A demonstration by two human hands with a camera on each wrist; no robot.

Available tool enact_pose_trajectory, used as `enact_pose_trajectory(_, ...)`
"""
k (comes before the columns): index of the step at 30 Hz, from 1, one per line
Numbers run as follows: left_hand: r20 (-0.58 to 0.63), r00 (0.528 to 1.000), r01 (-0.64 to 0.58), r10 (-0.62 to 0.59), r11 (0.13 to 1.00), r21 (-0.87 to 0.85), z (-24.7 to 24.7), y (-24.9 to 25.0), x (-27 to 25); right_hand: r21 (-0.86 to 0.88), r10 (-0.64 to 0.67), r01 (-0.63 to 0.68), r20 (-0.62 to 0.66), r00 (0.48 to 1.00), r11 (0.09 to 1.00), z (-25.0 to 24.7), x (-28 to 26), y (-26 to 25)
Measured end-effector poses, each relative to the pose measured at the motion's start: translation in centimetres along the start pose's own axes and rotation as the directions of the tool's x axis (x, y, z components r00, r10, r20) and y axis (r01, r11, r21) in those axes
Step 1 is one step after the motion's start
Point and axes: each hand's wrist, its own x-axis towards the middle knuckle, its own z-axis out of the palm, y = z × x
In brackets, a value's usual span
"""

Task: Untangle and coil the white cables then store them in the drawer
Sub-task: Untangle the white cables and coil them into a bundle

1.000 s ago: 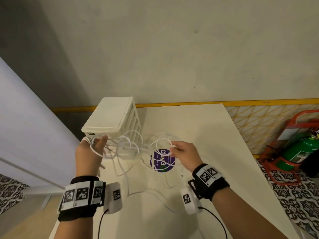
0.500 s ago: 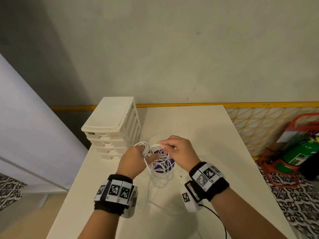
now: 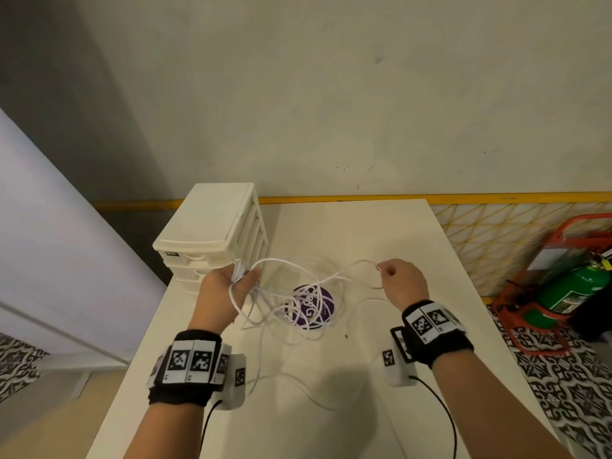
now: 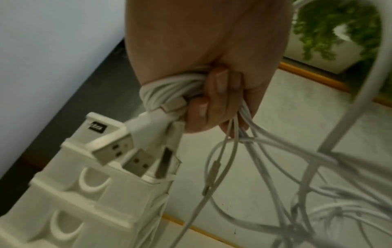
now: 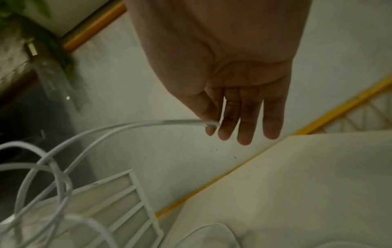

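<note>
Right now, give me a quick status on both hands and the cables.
Left hand grips bunched white cables. Right hand pinches one cable end. Tangle unsorted over table; drawer unit shut.

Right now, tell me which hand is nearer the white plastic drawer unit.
Left. The left hand grips cables right beside the white plastic drawer unit; the right hand is farther off.

White cables (image 3: 299, 294), cream drawer unit (image 3: 212, 223), purple sticker (image 3: 326, 301)
</note>
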Motion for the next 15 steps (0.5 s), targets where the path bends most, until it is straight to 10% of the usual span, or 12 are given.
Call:
enact_pose_trajectory(4,0.050,0.995,-0.088,0.085,0.994,0.066,2.0,0.7,-0.7,0.093,-0.407,0.443,-0.266,0.874,0.891,-0.5,-2.2,-3.4)
enact_pose_trajectory(6,0.048,0.994,-0.104,0.101,0.992,0.074,2.6,0.9,-0.9,0.146,-0.613,0.610,-0.032,0.790,0.779,-0.6,-3.5,-5.3)
enact_pose_trajectory(9,0.068,0.990,-0.129,0.124,0.988,0.085,3.4,1.1,-1.2,0.043,-0.546,0.583,0.415,0.728,0.811,1.1,-4.5,-5.9)
enact_pose_trajectory(15,0.147,0.985,-0.123,0.093,0.970,0.210,2.4,-0.1,-1.1,-0.040,-0.520,0.577,0.387,0.761,0.815,1.9,-4.1,-4.6)
